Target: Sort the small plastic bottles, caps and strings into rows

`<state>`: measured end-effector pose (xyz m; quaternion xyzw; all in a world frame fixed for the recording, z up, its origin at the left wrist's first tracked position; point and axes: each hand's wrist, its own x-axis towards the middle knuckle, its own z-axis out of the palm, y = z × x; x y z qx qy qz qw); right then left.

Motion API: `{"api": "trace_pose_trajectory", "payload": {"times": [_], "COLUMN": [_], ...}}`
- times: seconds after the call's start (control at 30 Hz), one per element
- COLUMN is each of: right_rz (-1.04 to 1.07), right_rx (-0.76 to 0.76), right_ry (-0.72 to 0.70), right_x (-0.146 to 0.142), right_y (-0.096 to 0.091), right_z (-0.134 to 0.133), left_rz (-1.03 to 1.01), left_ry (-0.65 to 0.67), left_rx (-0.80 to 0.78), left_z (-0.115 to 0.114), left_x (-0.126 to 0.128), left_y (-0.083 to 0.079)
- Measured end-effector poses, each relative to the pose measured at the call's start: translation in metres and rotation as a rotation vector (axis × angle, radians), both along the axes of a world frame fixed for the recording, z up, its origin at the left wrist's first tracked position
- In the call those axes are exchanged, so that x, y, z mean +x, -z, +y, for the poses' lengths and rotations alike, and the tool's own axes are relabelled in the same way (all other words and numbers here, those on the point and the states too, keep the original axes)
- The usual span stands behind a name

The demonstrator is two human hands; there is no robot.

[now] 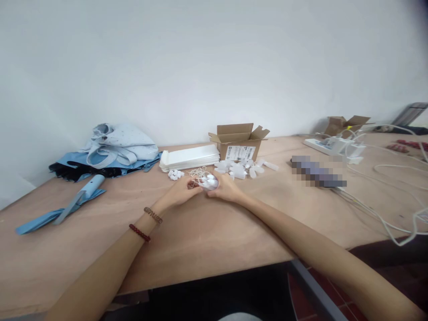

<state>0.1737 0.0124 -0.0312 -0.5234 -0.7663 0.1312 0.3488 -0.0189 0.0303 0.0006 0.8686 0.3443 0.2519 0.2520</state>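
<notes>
My left hand [182, 191] and my right hand [224, 187] meet near the middle of the table. Between them is a bundle of small white pieces [210, 182], perhaps in clear plastic; its details are blurred. My right fingers curl around its right side. The left hand is closed at the bundle's left edge, and what its fingertips pinch is hidden. Thin white cords [199, 173] lie just beyond the left fingers. A little pile of white caps [175, 174] sits to the left. Several translucent white squeeze bottles [238, 171] are scattered behind my right hand.
Behind the hands are a stack of flat white packets [190, 157] and an open cardboard box [243, 149]. Light-blue fabric [123, 145] and a folded blue umbrella part [80, 200] occupy the left. A pixelated object [317, 171], a power strip [334, 146] and loose cables [381, 214] lie right.
</notes>
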Motion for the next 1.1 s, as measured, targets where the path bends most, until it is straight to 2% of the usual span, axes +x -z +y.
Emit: {"api": "trace_pose_trajectory", "payload": {"times": [0.1,0.17,0.23,0.37,0.47,0.57,0.63,0.8,0.87,0.93,1.1], "right_rz": [-0.015,-0.018,-0.019,-0.027,-0.032,-0.052,-0.06,-0.073,-0.086,-0.095,-0.147], "right_rx": [0.004,-0.003,-0.012,-0.006,0.001,-0.01,-0.016,-0.008,-0.015,-0.015,-0.002], "right_ry": [-0.004,-0.002,0.008,0.012,-0.016,0.0,0.021,0.023,0.027,0.024,0.036], "right_x": [0.0,0.0,0.0,0.0,-0.001,-0.002,-0.001,0.0,-0.001,-0.001,-0.003], "right_y": [0.0,-0.001,-0.001,-0.001,-0.001,-0.001,0.0,-0.001,-0.002,-0.002,-0.005], "right_z": [0.0,0.0,0.001,0.001,0.0,-0.001,-0.001,-0.002,-0.003,-0.004,-0.008], "left_rz": [0.03,0.056,0.035,-0.07,-0.056,-0.153,-0.269,-0.622,-0.689,-0.705,-0.53], "left_ry": [-0.05,-0.085,-0.07,-0.006,-0.055,-0.227,-0.291,-0.296,-0.266,-0.237,-0.188], "left_rx": [-0.006,-0.076,-0.145,-0.173,-0.246,-0.521,-0.709,-1.068,-1.085,-1.018,-0.791], "left_z": [0.002,0.003,0.005,0.005,0.005,0.008,0.011,0.015,0.014,0.012,0.004], "left_x": [0.001,0.0,-0.002,-0.003,-0.001,0.0,-0.003,-0.014,-0.014,-0.013,-0.007], "left_y": [0.003,0.006,0.007,0.005,0.006,0.007,0.004,-0.009,-0.012,-0.011,-0.008]}}
